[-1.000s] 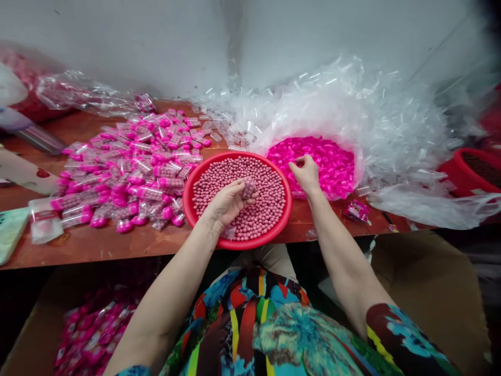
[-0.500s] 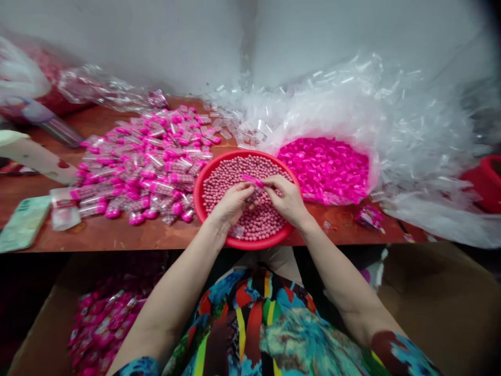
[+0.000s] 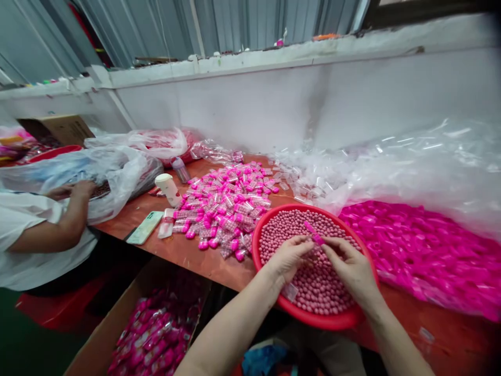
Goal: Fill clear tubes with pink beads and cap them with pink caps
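Your two hands meet just right of the frame's middle, over the red basin (image 3: 344, 319). The fingertips of your left hand (image 3: 288, 257) and right hand (image 3: 352, 269) are drawn together, pinching a small tube with a pink cap (image 3: 314, 234) from either side; the cap pokes up between thumbs and forefingers, tilted toward the upper left. Whether your left hand also holds a clear tube body lower in the palm is hard to tell.

Beneath your fingers the basin is filled nearly to its rim with small pink beads (image 3: 297, 230). Its near rim reaches the front edge of the wooden table (image 3: 188, 253), so your wrists hang past that edge with open room below.

Left of the basin, touching its rim, lies a heap of filled tubes with pink caps (image 3: 225, 203). To the right, just beside the basin, a spread of loose pink caps (image 3: 422, 245) sits on clear plastic sheeting (image 3: 410, 167) that piles up against the white wall.

Further left on the table are a phone (image 3: 144, 227), a white cup (image 3: 167, 188) and bagged goods. At the far left another person's arm (image 3: 58, 219) rests by a plastic bag (image 3: 117, 175). At lower left, below the table edge, a cardboard box (image 3: 102, 342) holds pink packets.
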Demonstrator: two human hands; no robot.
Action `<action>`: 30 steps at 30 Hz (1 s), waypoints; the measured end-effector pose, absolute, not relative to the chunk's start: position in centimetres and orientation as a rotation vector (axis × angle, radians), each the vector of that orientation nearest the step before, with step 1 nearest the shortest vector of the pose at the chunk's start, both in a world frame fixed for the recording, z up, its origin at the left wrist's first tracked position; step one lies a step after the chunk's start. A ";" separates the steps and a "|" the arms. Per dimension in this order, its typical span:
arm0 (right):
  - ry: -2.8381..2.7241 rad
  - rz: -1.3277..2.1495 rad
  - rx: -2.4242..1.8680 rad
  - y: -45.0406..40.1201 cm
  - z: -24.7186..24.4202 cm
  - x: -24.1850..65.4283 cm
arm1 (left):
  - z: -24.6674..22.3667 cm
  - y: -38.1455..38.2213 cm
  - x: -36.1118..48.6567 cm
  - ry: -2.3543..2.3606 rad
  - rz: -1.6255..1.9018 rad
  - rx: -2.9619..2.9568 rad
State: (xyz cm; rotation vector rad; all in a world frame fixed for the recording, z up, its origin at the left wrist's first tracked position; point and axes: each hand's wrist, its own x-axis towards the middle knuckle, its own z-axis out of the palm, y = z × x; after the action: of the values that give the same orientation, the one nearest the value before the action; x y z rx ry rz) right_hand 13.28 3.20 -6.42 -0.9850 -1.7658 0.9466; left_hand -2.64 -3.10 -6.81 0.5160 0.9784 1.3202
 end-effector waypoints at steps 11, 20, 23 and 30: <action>-1.757 1.039 -0.990 2.6 -7.7 13.1 | -5.9 -3.5 -2.0 1.006 1.407 0.525; -1.824 0.906 -0.785 2.1 -6.0 11.9 | -5.8 -3.2 -1.9 0.904 1.436 0.467; -1.894 0.852 -0.728 2.5 -6.5 12.0 | -5.7 -2.9 -1.8 0.965 1.484 0.526; -1.934 1.024 -0.782 3.9 -4.8 13.9 | -5.1 -3.4 -1.4 1.026 1.347 0.683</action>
State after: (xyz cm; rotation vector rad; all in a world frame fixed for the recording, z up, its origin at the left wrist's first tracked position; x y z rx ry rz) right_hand 13.87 3.95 -4.85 -0.7818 -1.9341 1.0244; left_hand -1.40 -3.38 -5.08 0.6831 1.0256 1.3465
